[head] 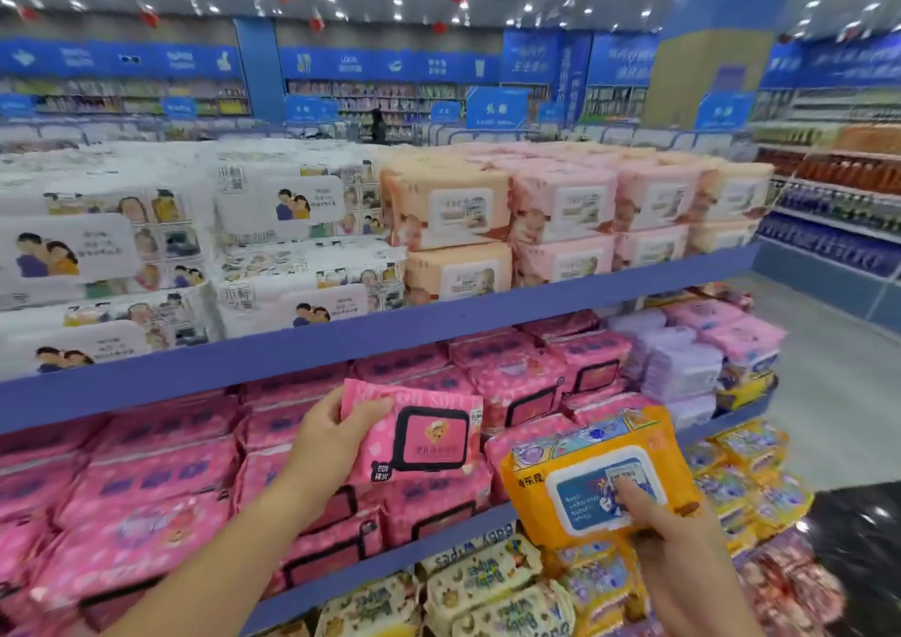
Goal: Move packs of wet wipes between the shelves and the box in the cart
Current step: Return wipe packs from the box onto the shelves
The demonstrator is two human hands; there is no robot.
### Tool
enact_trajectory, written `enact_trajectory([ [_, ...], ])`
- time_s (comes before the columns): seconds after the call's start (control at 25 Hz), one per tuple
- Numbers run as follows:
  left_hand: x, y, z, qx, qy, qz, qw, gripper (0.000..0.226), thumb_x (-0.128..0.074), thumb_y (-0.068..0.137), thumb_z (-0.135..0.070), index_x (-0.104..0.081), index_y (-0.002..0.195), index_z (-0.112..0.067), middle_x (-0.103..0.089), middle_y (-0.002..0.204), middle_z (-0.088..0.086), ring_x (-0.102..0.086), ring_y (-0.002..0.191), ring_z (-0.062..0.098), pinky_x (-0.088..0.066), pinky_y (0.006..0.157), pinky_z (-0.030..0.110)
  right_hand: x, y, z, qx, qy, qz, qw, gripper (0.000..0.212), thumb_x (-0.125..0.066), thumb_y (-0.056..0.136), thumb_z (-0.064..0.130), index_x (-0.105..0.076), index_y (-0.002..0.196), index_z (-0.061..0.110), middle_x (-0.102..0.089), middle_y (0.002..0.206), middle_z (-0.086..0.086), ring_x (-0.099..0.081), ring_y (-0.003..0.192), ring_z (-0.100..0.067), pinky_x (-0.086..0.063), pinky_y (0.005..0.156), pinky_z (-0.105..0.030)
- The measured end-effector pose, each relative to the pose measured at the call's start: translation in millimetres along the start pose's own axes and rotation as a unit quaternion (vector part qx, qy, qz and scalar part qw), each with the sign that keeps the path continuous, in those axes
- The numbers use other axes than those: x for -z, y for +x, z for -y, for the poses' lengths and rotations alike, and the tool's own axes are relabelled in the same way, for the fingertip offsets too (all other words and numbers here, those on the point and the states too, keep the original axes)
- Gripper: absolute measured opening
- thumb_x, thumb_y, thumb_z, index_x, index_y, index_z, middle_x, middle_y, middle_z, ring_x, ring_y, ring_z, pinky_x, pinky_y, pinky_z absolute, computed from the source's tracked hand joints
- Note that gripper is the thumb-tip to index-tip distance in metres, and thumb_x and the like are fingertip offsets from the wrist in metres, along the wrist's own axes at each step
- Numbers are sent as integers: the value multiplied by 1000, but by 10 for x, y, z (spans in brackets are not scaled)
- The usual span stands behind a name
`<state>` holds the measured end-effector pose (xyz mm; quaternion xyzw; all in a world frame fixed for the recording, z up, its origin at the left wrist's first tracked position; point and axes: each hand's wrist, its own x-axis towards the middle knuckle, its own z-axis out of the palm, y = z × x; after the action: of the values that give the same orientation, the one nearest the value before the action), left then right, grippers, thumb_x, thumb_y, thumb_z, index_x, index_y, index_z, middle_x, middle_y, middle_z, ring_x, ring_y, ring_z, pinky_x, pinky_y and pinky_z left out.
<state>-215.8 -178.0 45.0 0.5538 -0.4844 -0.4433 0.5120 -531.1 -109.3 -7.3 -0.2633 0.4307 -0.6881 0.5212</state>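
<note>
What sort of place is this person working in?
Most likely a supermarket or household-goods shop. Blue shelves are stacked with wet-wipe packs, more stocked aisles stand under blue signs behind, and the left hand holds a pink pack while the right hand holds an orange pack.

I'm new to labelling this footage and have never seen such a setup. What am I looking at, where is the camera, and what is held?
No machine here: a person wears one wide-angle camera on the head, looking forward and down, so both bare arms are theirs. They face blue store shelves stacked with wet wipe packs: white packs and peach packs on top, pink packs below. The left hand holds a pink pack with a black-framed lid; the right hand holds an orange pack, thumb on its lid. No cart or box shows.
</note>
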Motion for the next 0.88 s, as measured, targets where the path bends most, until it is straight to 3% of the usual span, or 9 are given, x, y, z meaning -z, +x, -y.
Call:
enact_trajectory([
  [0.16,-500,144,109,23,79,2,997,13,-70,94,-25,-63,105,-26,-72,100,-4,-70,69,-2,-57,64,22,343,604,269,4,-10,37,999,64,-87,61,17,-62,119,8,-76,102,-12,-77,83,-27,-62,60,-36],
  [0.28,-644,224,204,29,182,47,982,58,-72,91,-38,-45,142,-30,-42,135,-20,-58,116,5,-51,101,32,405,967,428,-15,10,54,998,55,-68,72,6,-56,125,11,-75,104,-10,-76,81,-20,-64,67,-32],
  [0.36,-555,311,241,22,250,89,964,61,-73,90,-36,-41,141,-32,-53,132,-13,-64,102,13,-56,81,19,409,1148,440,-22,1,73,997,54,-68,72,7,-57,124,11,-73,110,-11,-76,85,-20,-64,71,-33],
  [0.4,-463,350,240,14,328,111,938,59,-74,89,-37,-41,138,-33,-58,118,-10,-64,93,13,-53,72,13,401,1202,428,-27,-2,75,997,51,-68,72,7,-58,121,12,-73,110,-11,-76,86,-20,-64,69,-33],
  [0.48,-267,417,233,-29,508,147,848,65,-73,86,-50,-40,141,-37,-52,115,-10,-56,101,11,-46,86,16,394,1282,382,-45,11,83,995,48,-69,71,6,-59,118,12,-75,106,-10,-76,85,-20,-63,64,-32],
  [0.6,-171,435,375,-117,660,147,727,73,-65,90,-56,-39,152,-27,-51,140,-8,-41,130,17,-29,117,39,315,1320,310,-63,8,98,993,70,-77,65,11,-55,131,2,-73,116,-15,-75,95,-28,-64,76,-41],
  [0.68,-228,374,521,-130,696,122,696,74,-61,94,-50,-33,157,-21,-40,158,-1,-32,147,25,-20,121,47,292,1327,255,-73,7,105,992,86,-83,58,17,-52,136,-1,-68,125,-21,-73,102,-34,-63,79,-44],
  [0.8,-390,179,574,-80,695,83,709,76,-54,99,-37,-14,161,-22,-15,167,3,-13,154,27,-14,125,45,284,1321,134,-103,53,95,989,109,-93,55,17,-40,149,4,-67,127,-22,-72,105,-37,-62,79,-51],
  [0.88,-613,8,453,-99,609,78,783,69,-53,99,-30,-19,160,-28,-15,166,-6,-13,154,18,-14,125,36,226,1238,94,-109,85,74,988,118,-98,51,19,-37,151,3,-69,124,-22,-71,106,-39,-61,81,-55],
])
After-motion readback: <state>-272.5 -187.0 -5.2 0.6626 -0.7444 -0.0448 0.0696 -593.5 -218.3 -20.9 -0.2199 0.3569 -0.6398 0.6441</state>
